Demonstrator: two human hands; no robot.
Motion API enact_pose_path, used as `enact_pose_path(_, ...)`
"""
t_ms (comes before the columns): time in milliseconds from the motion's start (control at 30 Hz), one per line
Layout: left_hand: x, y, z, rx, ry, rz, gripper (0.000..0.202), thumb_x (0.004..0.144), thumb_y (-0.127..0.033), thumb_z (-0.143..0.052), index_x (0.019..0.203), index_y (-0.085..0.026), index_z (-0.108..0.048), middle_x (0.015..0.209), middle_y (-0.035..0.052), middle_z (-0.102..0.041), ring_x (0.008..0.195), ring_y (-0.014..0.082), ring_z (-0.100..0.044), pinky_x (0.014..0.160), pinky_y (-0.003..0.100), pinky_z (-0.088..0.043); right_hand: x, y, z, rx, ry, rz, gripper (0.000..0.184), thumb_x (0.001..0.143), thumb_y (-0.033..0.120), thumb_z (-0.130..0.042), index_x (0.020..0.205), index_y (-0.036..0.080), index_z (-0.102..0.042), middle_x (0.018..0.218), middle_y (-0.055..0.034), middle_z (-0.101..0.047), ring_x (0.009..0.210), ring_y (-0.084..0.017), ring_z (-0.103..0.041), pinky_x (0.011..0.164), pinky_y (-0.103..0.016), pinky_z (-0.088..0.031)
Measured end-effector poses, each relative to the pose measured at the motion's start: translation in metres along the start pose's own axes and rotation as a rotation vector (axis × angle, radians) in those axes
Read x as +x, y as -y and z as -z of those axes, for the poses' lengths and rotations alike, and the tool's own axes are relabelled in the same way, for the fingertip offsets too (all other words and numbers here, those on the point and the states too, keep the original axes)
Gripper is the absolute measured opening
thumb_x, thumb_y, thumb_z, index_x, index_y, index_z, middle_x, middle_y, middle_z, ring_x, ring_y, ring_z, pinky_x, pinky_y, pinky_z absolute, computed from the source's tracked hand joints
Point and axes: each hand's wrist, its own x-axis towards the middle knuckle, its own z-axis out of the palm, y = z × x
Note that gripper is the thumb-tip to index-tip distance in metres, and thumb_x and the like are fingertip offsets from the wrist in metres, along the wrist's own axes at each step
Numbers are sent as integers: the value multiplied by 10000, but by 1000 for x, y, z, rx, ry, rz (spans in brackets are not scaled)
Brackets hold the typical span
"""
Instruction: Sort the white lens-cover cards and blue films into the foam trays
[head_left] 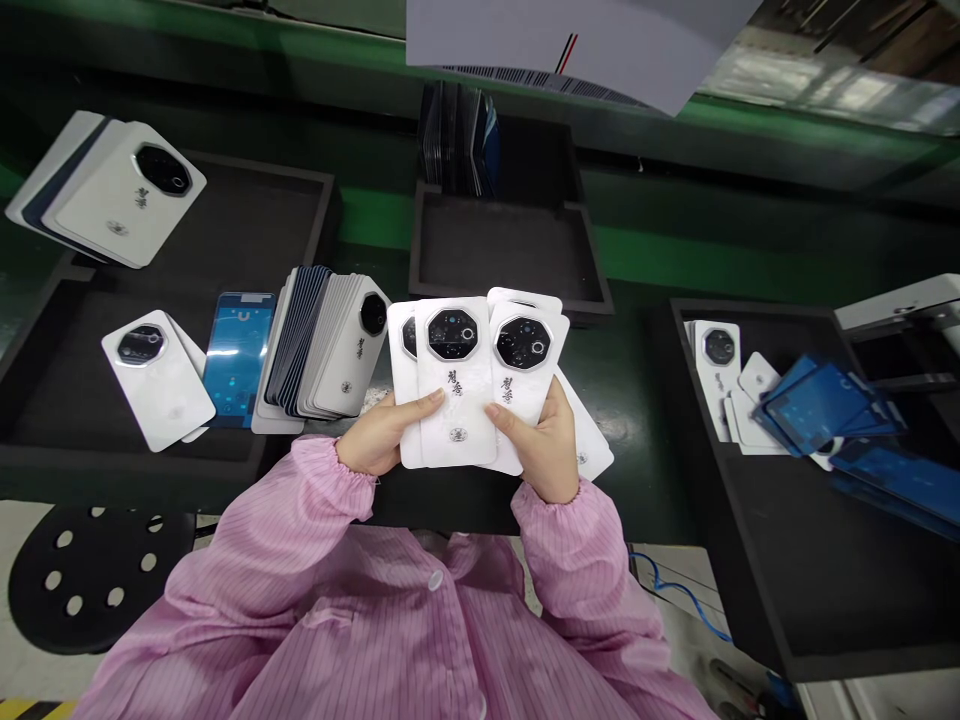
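Note:
Several white phone back covers (457, 395), each with a black octagonal camera window, are fanned out in front of me. My left hand (382, 430) is closed on the left ones, its thumb lying across their faces. On the right, my right hand (546, 440) grips more covers, thumb in front and fingers behind. The two groups overlap in the middle. Below and right of that hand, another white cover (589, 430) shows partly, its upper part hidden. Just left of my left hand leans a row of white and dark-blue covers (322, 340).
At left, a black tray (247, 185) holds upright covers (127, 195), a loose white cover (159, 380) and a blue-filmed panel (240, 350). Dark panels (459, 140) stand in the rear tray (510, 250). The right tray (862, 600) contains white covers (718, 375) and blue-filmed pieces (817, 405).

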Motion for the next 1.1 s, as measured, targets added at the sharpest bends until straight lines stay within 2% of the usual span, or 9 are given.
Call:
enact_pose_path(167,0,-1,1,8,-12,4,397,802,-225,-619,1195,-187,-579,1193,113,-628,1079,286,-591,973,445,-449,0,0,0,-9,-2,-1,636,645,247,-754,1215,229,-474,1200,-84,-597,1090,-261,-576,909,-465,-494)
enact_pose_path(333,-2,-5,2,56,-36,-23,464,769,-211,-656,1221,-195,-554,1195,119,-624,1084,309,-584,957,475,-454,1,2,-2,27,-2,-1,548,694,276,-714,1192,224,-493,1179,-80,-610,1072,-254,-588,895,-448,-506)
enact_pose_path(500,-2,-6,3,76,-26,-10,421,731,-185,-691,1143,-183,-608,1167,114,-643,1051,302,-605,942,462,-465,1,2,-2,60,0,-4,470,718,280,-692,1149,216,-514,1167,-76,-618,1077,-256,-588,919,-456,-487)
enact_pose_path(767,-1,-3,4,164,-44,-81,418,670,-183,-742,1073,-189,-631,1145,107,-657,1036,304,-611,928,474,-462,2,-2,-3,75,27,-1,546,671,237,-734,1162,220,-497,1166,-74,-621,1053,-254,-602,880,-447,-513)
enact_pose_path(967,0,-2,6,159,-30,-98,409,685,-187,-734,1079,-187,-626,1156,101,-652,1034,292,-613,917,437,-479,3,-3,-3,104,35,-28,533,667,214,-738,1146,211,-505,1147,-78,-629,1040,-258,-609,878,-455,-514)
enact_pose_path(1100,0,-1,7,138,-23,-100,413,713,-200,-714,1113,-185,-611,1189,106,-632,1055,290,-602,933,447,-469,3,-2,-2,147,47,-61,511,673,207,-734,1135,216,-515,1149,-68,-632,1040,-258,-612,876,-456,-520)
